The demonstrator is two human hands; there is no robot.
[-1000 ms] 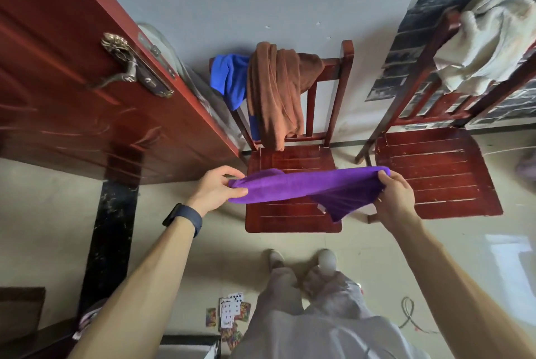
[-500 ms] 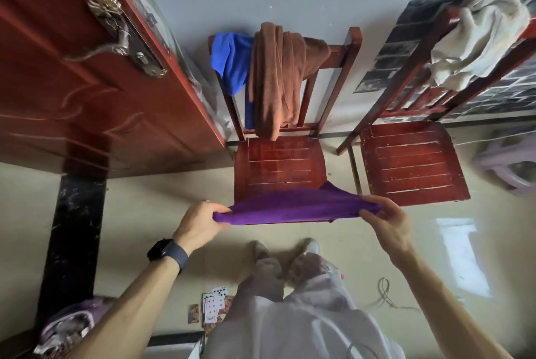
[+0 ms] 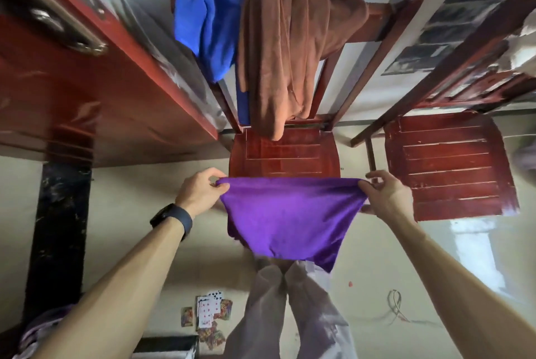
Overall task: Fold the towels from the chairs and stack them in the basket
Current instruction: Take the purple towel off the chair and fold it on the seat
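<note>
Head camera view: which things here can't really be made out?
- Basket: not in view.
- White towel: cut off by the right edge.
- Feet: hidden behind the purple towel held by left hand and right hand.
- Door handle: blurred.
- Playing cards: mostly too small to read.

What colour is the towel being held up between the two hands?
Purple; the towel shows plainly in the head view, pinched by the left hand and right hand.

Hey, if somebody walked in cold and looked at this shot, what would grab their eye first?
Probably the bright purple towel, stretched at the centre between the left hand and the right hand, hanging in front of the person's legs. Next, the brown towel and the blue towel draped side by side over the back of the middle chair straight ahead.
</note>
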